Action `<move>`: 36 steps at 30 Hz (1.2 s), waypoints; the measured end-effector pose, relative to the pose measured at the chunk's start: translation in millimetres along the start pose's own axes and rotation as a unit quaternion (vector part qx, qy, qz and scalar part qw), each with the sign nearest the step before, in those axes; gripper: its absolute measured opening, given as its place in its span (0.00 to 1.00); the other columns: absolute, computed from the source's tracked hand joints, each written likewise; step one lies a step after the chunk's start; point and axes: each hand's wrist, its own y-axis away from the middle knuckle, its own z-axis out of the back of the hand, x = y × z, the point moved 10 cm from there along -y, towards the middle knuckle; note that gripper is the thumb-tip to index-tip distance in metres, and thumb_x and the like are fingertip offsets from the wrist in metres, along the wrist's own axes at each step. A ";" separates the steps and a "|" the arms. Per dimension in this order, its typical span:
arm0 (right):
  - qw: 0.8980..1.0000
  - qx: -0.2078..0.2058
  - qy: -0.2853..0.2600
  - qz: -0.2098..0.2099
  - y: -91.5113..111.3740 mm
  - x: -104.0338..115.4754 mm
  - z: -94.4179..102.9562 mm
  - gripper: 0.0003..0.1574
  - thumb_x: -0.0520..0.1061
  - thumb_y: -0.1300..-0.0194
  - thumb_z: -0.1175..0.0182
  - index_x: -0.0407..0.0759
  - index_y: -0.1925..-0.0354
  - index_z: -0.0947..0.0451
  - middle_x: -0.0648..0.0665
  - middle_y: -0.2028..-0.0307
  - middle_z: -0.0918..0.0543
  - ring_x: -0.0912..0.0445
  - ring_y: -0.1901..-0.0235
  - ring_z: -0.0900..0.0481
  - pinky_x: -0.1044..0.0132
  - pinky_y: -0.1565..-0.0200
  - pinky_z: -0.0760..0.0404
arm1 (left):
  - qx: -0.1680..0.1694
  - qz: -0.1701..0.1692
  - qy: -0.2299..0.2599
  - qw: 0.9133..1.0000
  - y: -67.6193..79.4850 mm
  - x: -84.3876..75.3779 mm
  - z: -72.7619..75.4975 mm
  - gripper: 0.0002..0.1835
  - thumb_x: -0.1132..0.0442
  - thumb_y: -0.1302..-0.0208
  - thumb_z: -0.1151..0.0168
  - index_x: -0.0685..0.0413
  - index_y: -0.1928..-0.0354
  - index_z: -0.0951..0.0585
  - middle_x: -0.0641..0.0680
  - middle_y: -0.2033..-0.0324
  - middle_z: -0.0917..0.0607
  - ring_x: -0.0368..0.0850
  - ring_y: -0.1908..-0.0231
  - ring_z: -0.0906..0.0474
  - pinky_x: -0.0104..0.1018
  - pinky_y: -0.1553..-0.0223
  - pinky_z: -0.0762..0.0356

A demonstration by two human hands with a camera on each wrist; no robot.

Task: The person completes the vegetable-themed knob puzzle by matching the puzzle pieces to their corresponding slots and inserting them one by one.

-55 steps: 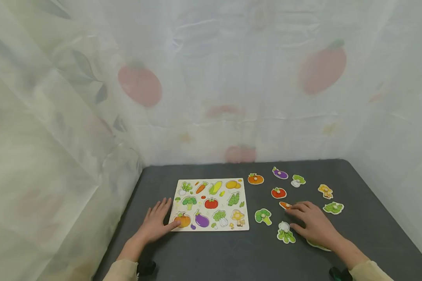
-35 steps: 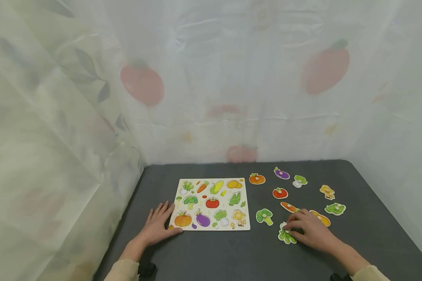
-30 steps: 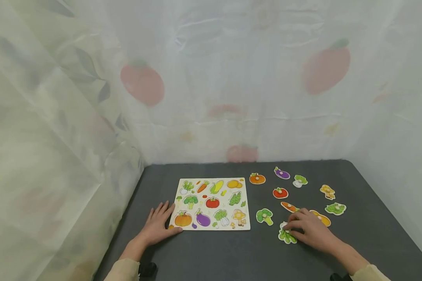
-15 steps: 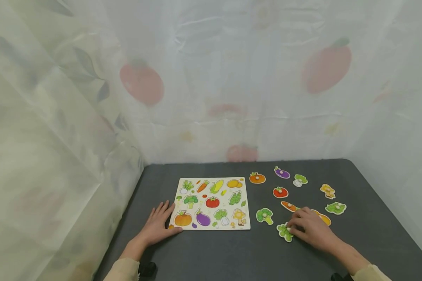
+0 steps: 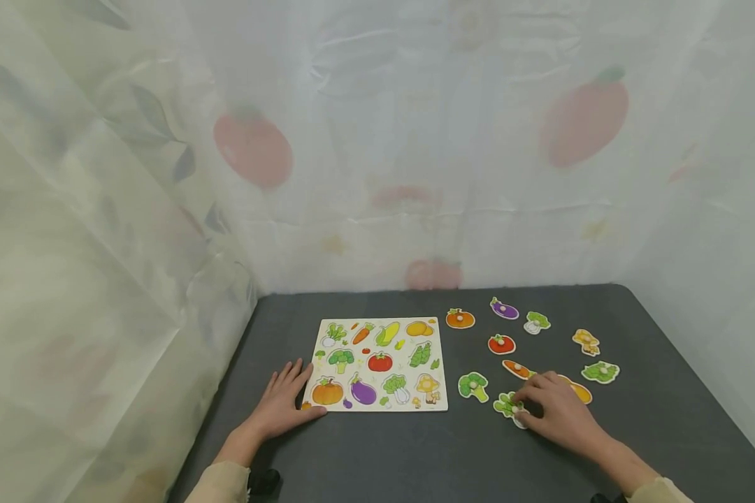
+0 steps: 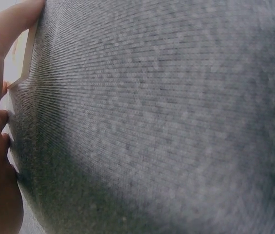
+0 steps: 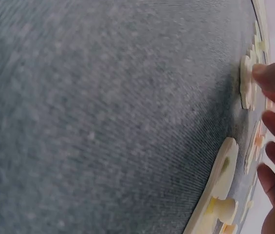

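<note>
My left hand (image 5: pixel 283 402) lies flat with spread fingers at the left edge of the white vegetable puzzle board (image 5: pixel 374 412), its thumb on the lower left corner. To the right of the board, my right hand (image 5: pixel 560 412) pinches a turnip puzzle piece (image 5: pixel 506 404) between thumb and fingers, its leaves pointing left and the white root partly covered. In the right wrist view the thumb touches that turnip piece (image 7: pixel 246 83) low over the cloth. A carrot piece (image 5: pixel 517 369) and a yellow piece (image 5: pixel 581 392), partly hidden, lie beyond the right hand.
Loose knobbed pieces lie around: broccoli (image 5: pixel 473 386), tomato (image 5: pixel 501 344), pumpkin (image 5: pixel 461 319), eggplant (image 5: pixel 505 309), cabbage (image 5: pixel 537 323), mushroom (image 5: pixel 586 341) and a green pea piece (image 5: pixel 600 372). A piece with a yellow knob (image 7: pixel 222 209) is near the right wrist. Printed curtains (image 5: pixel 415 161) enclose the dark table (image 5: pixel 377 468).
My right hand moved from near the carrot to the turnip piece, took it, and turned it so its leaves swung from downward to the left. The left hand shifted slightly down the board's edge.
</note>
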 end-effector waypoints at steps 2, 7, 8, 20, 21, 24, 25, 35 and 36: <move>1.000 0.004 -0.011 0.008 1.1 1.1 -0.3 0.17 0.47 0.50 0.19 0.66 0.63 0.12 0.65 0.62 0.22 0.63 0.59 0.29 0.56 0.60 0.23 | 0.000 0.001 0.003 1.000 -0.2 -0.3 0.4 0.59 0.26 0.46 0.32 0.55 0.21 0.38 0.68 0.24 0.42 0.71 0.24 0.54 0.72 0.28 0.60; 1.000 0.007 -0.014 0.026 2.5 3.7 -1.1 0.17 0.45 0.48 0.20 0.67 0.63 0.12 0.64 0.62 0.22 0.63 0.59 0.29 0.57 0.61 0.22 | 0.004 0.007 0.004 1.000 -0.9 0.0 -0.1 0.60 0.26 0.47 0.32 0.55 0.21 0.38 0.68 0.23 0.42 0.70 0.24 0.54 0.71 0.28 0.60; 1.000 0.007 -0.014 0.024 2.5 3.3 -1.4 0.17 0.45 0.48 0.19 0.67 0.64 0.12 0.65 0.61 0.22 0.63 0.58 0.29 0.57 0.61 0.22 | 0.005 0.007 0.003 1.000 -1.0 0.2 -0.5 0.60 0.25 0.47 0.33 0.55 0.21 0.38 0.68 0.23 0.42 0.70 0.24 0.54 0.71 0.28 0.60; 0.999 -0.003 -0.024 -0.026 3.2 -4.0 -3.6 0.19 0.48 0.51 0.18 0.70 0.66 0.14 0.67 0.62 0.23 0.62 0.57 0.29 0.52 0.58 0.23 | 0.005 0.011 -0.015 1.000 -1.3 3.1 0.7 0.60 0.24 0.48 0.33 0.53 0.21 0.37 0.66 0.23 0.41 0.69 0.24 0.53 0.73 0.29 0.61; 0.999 -0.001 -0.023 -0.028 3.3 -4.0 -3.9 0.19 0.48 0.51 0.18 0.71 0.66 0.14 0.67 0.62 0.23 0.62 0.57 0.29 0.53 0.58 0.23 | 0.007 0.014 -0.017 1.000 -1.4 4.5 0.1 0.60 0.23 0.48 0.34 0.52 0.21 0.37 0.65 0.23 0.42 0.69 0.23 0.54 0.73 0.28 0.62; 0.999 0.007 -0.023 -0.032 2.8 -4.4 -5.2 0.18 0.49 0.50 0.18 0.72 0.66 0.14 0.67 0.63 0.24 0.62 0.57 0.29 0.53 0.58 0.23 | 0.016 0.022 -0.019 0.999 -2.3 8.6 -2.3 0.61 0.21 0.48 0.36 0.50 0.20 0.39 0.64 0.22 0.43 0.67 0.23 0.56 0.72 0.28 0.64; 0.999 0.010 -0.025 -0.034 2.6 -4.4 -5.4 0.18 0.49 0.49 0.18 0.72 0.66 0.14 0.67 0.63 0.24 0.62 0.57 0.29 0.53 0.58 0.24 | 0.017 0.022 -0.017 0.999 -2.4 8.6 -2.3 0.61 0.21 0.49 0.36 0.50 0.20 0.40 0.64 0.22 0.44 0.68 0.23 0.55 0.72 0.28 0.64; 0.997 0.013 -0.045 -0.063 -5.5 -7.6 -9.3 0.16 0.48 0.48 0.19 0.70 0.68 0.14 0.67 0.64 0.24 0.61 0.58 0.30 0.55 0.59 0.26 | -0.007 0.002 -0.014 1.000 -2.1 3.2 1.6 0.61 0.24 0.49 0.32 0.52 0.21 0.37 0.66 0.24 0.41 0.71 0.24 0.52 0.74 0.30 0.61; 0.997 0.010 -0.049 -0.066 -9.6 -7.5 -9.5 0.16 0.47 0.48 0.19 0.69 0.68 0.14 0.66 0.64 0.24 0.60 0.58 0.31 0.54 0.59 0.26 | -0.006 0.002 -0.016 1.000 -2.4 3.3 1.4 0.60 0.24 0.49 0.32 0.53 0.21 0.37 0.66 0.24 0.41 0.71 0.25 0.52 0.74 0.30 0.61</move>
